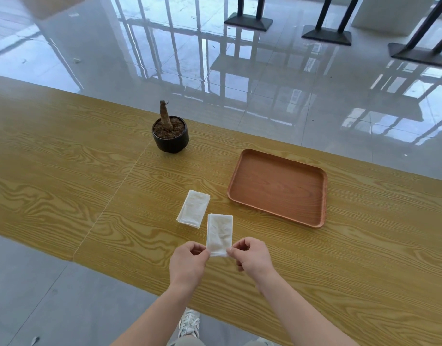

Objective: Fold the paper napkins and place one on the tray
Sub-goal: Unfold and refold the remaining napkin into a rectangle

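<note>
A folded white paper napkin lies lengthwise on the wooden table. My left hand pinches its near left corner and my right hand pinches its near right corner. A second folded white napkin rests flat on the table just beyond and to the left, untouched. The brown wooden tray sits to the right of both napkins with nothing in it.
A black pot with soil and a bare stump stands at the table's far edge, behind the napkins. Beyond the table is a glossy tiled floor with black table bases. My shoe shows below the near edge.
</note>
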A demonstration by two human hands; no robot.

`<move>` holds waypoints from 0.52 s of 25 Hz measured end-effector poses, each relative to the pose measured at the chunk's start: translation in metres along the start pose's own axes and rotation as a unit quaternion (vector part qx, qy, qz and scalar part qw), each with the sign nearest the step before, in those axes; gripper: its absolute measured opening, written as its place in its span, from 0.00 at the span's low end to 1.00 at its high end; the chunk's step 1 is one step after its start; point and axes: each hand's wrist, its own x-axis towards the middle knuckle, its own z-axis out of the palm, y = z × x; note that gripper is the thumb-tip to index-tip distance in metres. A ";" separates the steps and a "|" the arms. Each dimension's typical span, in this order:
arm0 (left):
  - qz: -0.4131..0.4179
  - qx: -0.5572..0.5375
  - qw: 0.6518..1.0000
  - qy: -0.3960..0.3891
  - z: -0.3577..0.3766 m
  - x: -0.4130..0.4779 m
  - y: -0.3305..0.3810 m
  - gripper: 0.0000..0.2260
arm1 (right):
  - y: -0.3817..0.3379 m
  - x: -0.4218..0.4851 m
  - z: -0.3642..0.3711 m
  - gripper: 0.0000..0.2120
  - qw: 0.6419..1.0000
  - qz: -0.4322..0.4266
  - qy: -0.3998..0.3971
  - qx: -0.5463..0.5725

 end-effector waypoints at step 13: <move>0.033 0.045 0.998 0.024 -0.048 0.097 0.017 0.04 | -0.048 0.053 0.078 0.08 0.998 0.027 0.054 0.015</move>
